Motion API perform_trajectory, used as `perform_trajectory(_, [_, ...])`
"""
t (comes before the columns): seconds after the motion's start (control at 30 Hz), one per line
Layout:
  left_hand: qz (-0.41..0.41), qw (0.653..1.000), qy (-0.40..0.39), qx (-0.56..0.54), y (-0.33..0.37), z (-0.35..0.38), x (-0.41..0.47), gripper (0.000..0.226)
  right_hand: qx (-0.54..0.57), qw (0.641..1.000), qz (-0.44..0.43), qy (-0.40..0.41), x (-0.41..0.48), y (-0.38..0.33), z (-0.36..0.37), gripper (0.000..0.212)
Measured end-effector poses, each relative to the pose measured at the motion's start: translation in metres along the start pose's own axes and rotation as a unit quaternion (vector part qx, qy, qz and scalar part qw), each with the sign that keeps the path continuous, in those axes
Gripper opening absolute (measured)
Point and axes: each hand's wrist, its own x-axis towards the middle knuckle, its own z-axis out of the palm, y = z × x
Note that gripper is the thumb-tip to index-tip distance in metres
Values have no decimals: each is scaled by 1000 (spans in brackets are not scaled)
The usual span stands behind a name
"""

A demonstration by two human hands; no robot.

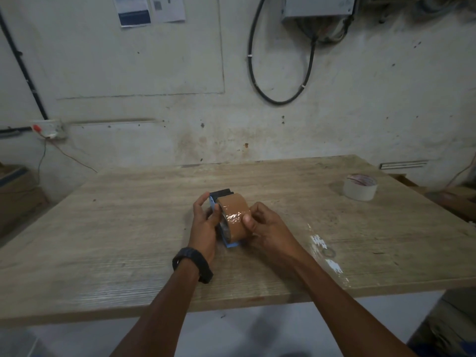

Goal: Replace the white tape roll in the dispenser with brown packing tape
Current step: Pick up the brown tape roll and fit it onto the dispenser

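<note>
A brown packing tape roll (235,217) sits in a blue and black tape dispenser (215,200) at the middle of the wooden table (128,228). My left hand (204,225) grips the dispenser's left side, a black watch on its wrist. My right hand (265,228) holds the roll from the right, its thumb pressed on the shiny brown tape surface. The white tape roll (360,187) lies flat by itself at the far right of the table, well away from both hands.
A strip of clear torn tape or film (325,249) lies on the table to the right of my right arm. Cardboard boxes (15,191) stand off the table's left side. The wall with cables (283,99) is right behind the table.
</note>
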Motion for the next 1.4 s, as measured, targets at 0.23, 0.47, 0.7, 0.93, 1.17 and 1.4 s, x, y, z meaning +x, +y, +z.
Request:
perform_trajectory(0.23, [6, 1000, -6, -5, 0, -1, -2, 33, -146, 987, -43, 57, 5, -12, -1, 17])
perform_trajectory(0.47, [10, 999, -29, 23, 0, -2, 0, 32, -207, 967, -99, 110, -3, -3, 2, 30])
perform_trajectory(0.7, [-1, 999, -23, 37, -2, -1, 0, 23, -70, 993, -90, 40, -6, -4, 3, 28])
perform_trajectory(0.93, [97, 989, -1, 111, 11, -2, -13, 27, -51, 991, -91, 79, -6, 4, 9, 28])
perform_trajectory(1.17, [284, 882, -72, 369, 46, -8, -3, 26, -60, 991, -87, 84, -5, 5, 9, 27])
perform_trajectory(1.4, [295, 834, -89, 458, 65, -7, 6, 15, -75, 990, -84, 83, -7, 4, 9, 33])
